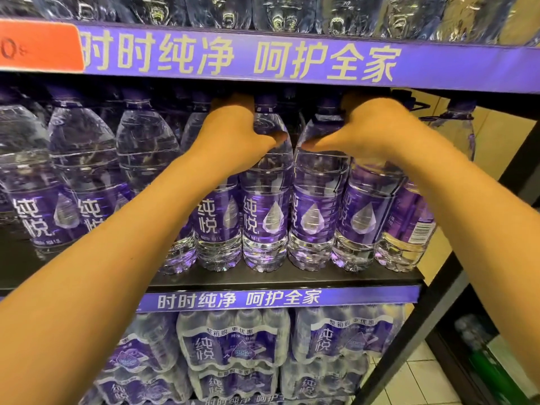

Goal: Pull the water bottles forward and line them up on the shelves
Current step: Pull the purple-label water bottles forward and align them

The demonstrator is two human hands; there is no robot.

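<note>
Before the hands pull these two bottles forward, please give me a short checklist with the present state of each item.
1. Left hand grips a bottle's shoulder: ok.
2. Right hand grips the neighbouring bottle: ok.
3. Both bottles upright: ok.
4. Labels facing front: ok.
5. Rightmost bottle label facing front: not ok, barcode side shows.
6. Free space at the shelf edge: ok.

Single head-worn wide-angle view, facing forward and slightly down into a shop rack, close enough for both forearms to fill the lower frame. Left hand (pixel 233 133) and right hand (pixel 368 127) near frame centre, on the middle shelf (pixel 286 277). Above the fingers, the upper shelf strip (pixel 263 58); below them, wrapped packs (pixel 233 343). Beyond the right fingers, the rack's end post (pixel 409 331) and floor.
</note>
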